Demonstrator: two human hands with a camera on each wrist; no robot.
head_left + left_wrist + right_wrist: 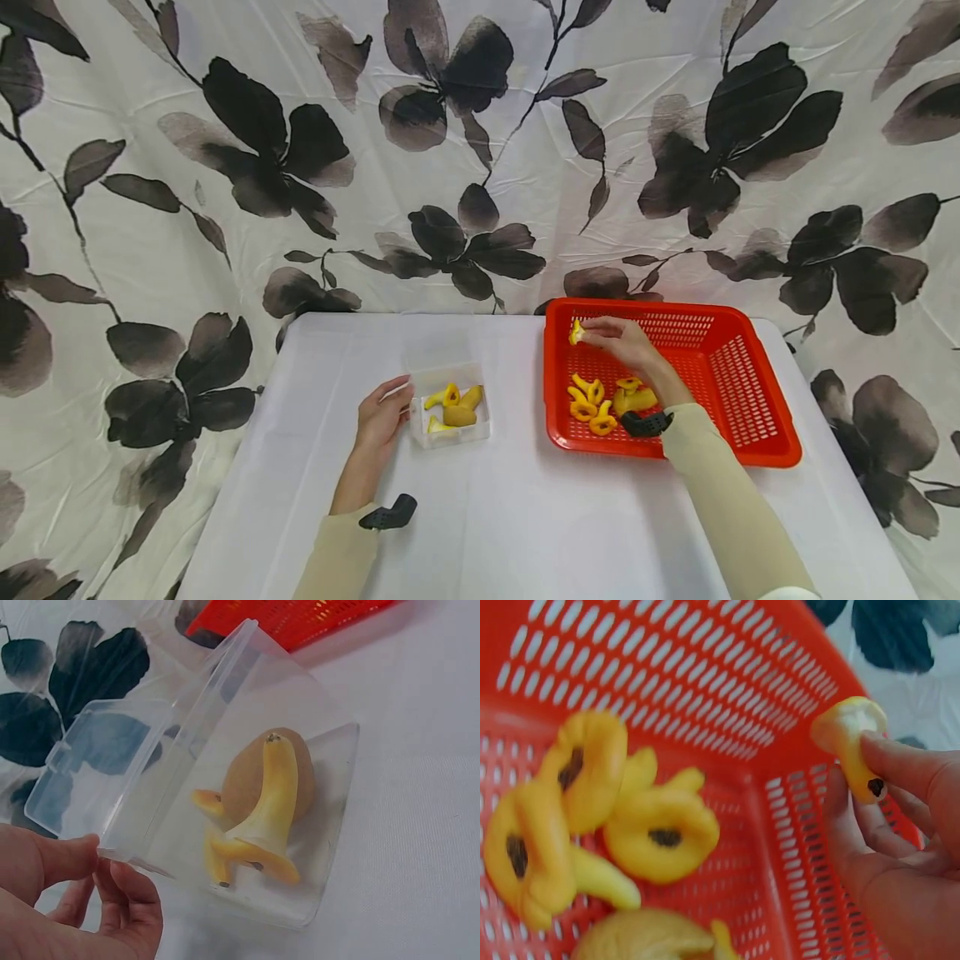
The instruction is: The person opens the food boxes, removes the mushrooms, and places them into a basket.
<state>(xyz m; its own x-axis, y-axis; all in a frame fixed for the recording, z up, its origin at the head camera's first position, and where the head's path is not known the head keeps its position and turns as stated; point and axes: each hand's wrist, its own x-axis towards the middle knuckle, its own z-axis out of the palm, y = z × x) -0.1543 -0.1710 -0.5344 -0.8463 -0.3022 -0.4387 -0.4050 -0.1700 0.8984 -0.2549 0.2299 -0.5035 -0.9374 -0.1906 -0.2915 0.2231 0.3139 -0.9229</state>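
Note:
My right hand (626, 343) pinches a yellow mushroom (855, 742) with a pale cap and a dark spot at its stem end, above the far left part of the red plastic basket (780, 446). Inside that basket lie several more yellow mushrooms (660, 832) with dark centres and a brownish-yellow piece (641, 937). With thumb and fingers, my left hand (382, 412) holds the edge of a clear plastic box (341, 772) whose lid (82, 765) stands raised. The box contains yellow mushrooms (277, 787) and a tan, potato-like piece (240, 776), partly hidden behind one mushroom.
Box and basket stand apart on a table with a white cloth (480, 533), the basket on the right. Behind the table hangs a white curtain (570, 267) with dark flowers. Dark bands (388, 512) sit on both wrists.

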